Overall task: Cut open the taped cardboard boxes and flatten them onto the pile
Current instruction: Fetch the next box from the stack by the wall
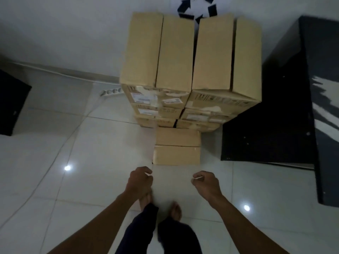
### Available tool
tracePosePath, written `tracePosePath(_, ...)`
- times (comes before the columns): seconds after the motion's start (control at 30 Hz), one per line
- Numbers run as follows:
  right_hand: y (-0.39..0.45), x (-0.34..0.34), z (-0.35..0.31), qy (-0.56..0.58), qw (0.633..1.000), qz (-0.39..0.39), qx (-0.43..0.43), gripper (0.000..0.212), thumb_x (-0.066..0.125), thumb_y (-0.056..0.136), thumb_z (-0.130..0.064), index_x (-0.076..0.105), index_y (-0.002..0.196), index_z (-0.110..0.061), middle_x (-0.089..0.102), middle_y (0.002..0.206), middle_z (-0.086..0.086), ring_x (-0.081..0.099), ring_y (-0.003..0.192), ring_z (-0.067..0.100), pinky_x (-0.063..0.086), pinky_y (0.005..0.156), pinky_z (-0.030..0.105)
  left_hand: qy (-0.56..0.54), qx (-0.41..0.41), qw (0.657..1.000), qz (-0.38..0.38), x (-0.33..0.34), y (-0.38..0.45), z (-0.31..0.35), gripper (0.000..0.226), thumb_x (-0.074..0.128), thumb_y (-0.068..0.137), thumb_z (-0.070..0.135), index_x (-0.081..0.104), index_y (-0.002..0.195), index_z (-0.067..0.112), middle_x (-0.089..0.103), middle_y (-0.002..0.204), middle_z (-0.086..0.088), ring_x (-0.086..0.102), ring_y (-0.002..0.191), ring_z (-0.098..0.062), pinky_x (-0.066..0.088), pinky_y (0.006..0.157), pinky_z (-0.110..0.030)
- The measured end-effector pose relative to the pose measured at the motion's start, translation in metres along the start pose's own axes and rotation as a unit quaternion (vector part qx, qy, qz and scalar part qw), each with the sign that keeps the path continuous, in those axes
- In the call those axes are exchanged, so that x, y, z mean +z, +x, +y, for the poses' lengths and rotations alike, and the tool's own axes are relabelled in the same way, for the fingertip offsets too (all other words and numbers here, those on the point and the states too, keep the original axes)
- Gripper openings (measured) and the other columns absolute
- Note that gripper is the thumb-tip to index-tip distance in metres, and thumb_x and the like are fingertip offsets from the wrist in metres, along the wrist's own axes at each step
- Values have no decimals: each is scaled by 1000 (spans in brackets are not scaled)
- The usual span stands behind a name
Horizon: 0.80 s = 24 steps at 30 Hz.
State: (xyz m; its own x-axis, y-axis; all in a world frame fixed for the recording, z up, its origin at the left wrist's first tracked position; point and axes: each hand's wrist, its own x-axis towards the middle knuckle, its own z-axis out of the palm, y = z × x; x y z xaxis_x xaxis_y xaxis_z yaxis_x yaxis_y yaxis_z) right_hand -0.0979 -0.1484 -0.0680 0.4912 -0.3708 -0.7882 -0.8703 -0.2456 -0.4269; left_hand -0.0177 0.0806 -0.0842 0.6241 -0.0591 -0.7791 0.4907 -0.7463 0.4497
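Observation:
Tall stacks of taped cardboard boxes (176,57) stand against the white wall, with shipping labels on their near faces. One smaller taped box (177,146) lies on the floor in front of them, its seam running left to right. My left hand (140,180) and right hand (206,182) hover just short of this box, about a box width apart. Both hands have curled fingers, and each pinches a thin white strip at its fingertips. I cannot tell what the strip is. No knife shows.
A black cabinet (286,114) stands right of the stacks and a dark object (11,105) at the far left. A white power strip (111,92) and its cable lie by the wall. My bare feet (176,210) stand on glossy white tiles.

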Motion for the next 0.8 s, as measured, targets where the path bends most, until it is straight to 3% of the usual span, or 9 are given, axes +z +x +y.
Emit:
tracePosePath(0.13, 73, 28, 25, 5, 1000, 9, 13, 18, 70, 88, -16, 69, 106, -14, 67, 95, 2, 61, 86, 16, 43, 75, 21, 6, 3, 1000, -4, 31, 72, -19, 26, 60, 92, 10, 64, 117, 12, 68, 96, -7, 65, 73, -13, 47, 56, -17)
tracePosePath(0.3, 199, 59, 69, -14, 998, 52, -24, 30, 70, 87, -17, 66, 116, -14, 68, 106, 9, 63, 97, 21, 43, 79, 21, 32, 47, 998, 19, 77, 190, -46, 41, 63, 93, 15, 55, 132, 6, 70, 111, -16, 65, 105, -30, 51, 90, -31)
tracePosePath(0.47, 328, 79, 114, -29, 989, 142, -35, 69, 75, 82, -43, 43, 139, -18, 52, 134, 13, 54, 119, 30, 48, 93, 33, 21, 51, 996, 71, 104, 319, -77, 74, 70, 89, 41, 36, 148, 9, 54, 136, -17, 54, 122, -33, 45, 97, -37)
tracePosePath(0.53, 367, 82, 131, -11, 986, 163, -29, 94, 79, 72, -58, 33, 146, -23, 47, 141, 10, 51, 125, 30, 47, 99, 37, -14, 51, 998, 30, 109, 358, -88, 98, 77, 78, 53, 28, 153, 14, 48, 142, -14, 52, 124, -31, 44, 95, -37)
tracePosePath(0.63, 410, 82, 154, 112, 988, 98, -35, 112, 84, 60, -63, 29, 151, -29, 52, 137, 0, 57, 119, 22, 49, 99, 39, -77, 47, 994, -64, 116, 398, -104, 144, 83, 37, 78, 21, 156, 26, 44, 143, -1, 44, 124, -23, 38, 100, -42)
tracePosePath(0.67, 422, 84, 161, 142, 986, 69, -45, 109, 86, 58, -63, 36, 149, -29, 56, 134, -4, 61, 115, 20, 51, 96, 39, -82, 44, 991, -97, 121, 409, -111, 143, 83, 31, 79, 23, 153, 34, 46, 141, 4, 44, 123, -21, 36, 102, -47)
tracePosePath(0.73, 438, 87, 170, 183, 981, 7, -65, 86, 85, 62, -59, 55, 136, -28, 68, 124, -1, 68, 106, 20, 54, 92, 41, -94, 34, 983, -155, 135, 430, -124, 117, 82, 41, 73, 32, 143, 47, 52, 138, 9, 47, 125, -23, 35, 106, -55)
tracePosePath(0.8, 446, 92, 173, 227, 970, -52, -68, 64, 79, 70, -48, 65, 126, -23, 72, 116, 5, 71, 102, 24, 54, 91, 44, -144, 18, 970, -195, 147, 444, -135, 105, 84, 47, 69, 41, 139, 44, 62, 132, 3, 55, 122, -28, 40, 106, -59)
